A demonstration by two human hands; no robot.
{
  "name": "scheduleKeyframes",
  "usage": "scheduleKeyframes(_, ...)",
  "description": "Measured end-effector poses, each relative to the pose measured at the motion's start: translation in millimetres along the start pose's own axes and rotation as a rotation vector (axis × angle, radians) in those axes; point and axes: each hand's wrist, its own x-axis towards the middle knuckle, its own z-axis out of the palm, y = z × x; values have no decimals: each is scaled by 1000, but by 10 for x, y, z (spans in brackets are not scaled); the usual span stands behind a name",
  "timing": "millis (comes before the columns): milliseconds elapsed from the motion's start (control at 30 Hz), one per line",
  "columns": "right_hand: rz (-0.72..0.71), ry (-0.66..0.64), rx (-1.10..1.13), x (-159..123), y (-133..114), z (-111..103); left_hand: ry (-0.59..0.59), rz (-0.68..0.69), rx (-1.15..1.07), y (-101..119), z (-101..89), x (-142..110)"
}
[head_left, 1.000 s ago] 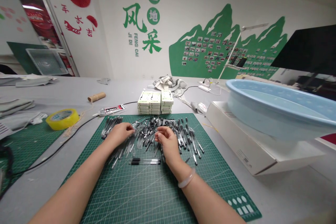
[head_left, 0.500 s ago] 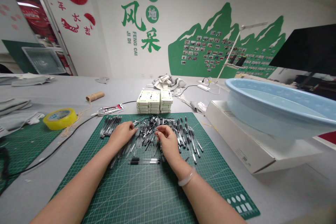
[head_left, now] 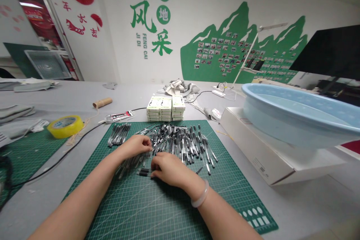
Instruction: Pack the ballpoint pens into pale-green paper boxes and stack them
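A green cutting mat (head_left: 157, 210) lies before me, with a loose pile of clear-barrelled, black-capped pens (head_left: 187, 144) across its upper part. My left hand (head_left: 140, 144) is closed in a pinch at the pile's left side; what its fingertips hold is too small to make out. Lower down, my right hand (head_left: 168, 168) has its fingers closed on a pen at a small row of pens (head_left: 144, 172), hiding most of the barrels. A neater group of pens (head_left: 119, 134) lies at the mat's upper left.
Stacked small boxes (head_left: 165, 108) stand behind the pile. At right, a blue basin (head_left: 298, 120) rests on a white carton (head_left: 261, 153). Yellow tape (head_left: 66, 126), a black cable (head_left: 56, 165) and folded grey cloth (head_left: 17, 112) are at left. Crumpled cloth (head_left: 180, 88) lies at the back.
My right hand has come down and left from the pile to the small row of pens, covering its right part. My left hand has shifted slightly right and down.
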Motion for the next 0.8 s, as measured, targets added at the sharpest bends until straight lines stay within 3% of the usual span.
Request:
scheduleKeyframes(300, 36, 20, -102, -4, -34, 58, 181, -206, 213, -182, 2, 30)
scheduleKeyframes(500, 110, 53, -85, 11, 61, 18, 165, -20, 140, 47, 140, 58)
scheduleKeyframes(700, 126, 37, -156, 4, 78, -12, 220, -132, 322, 217, 344, 102)
scheduleKeyframes(800, 124, 30, -158, 3, 79, -21, 235, -124, 426, 245, 379, 92)
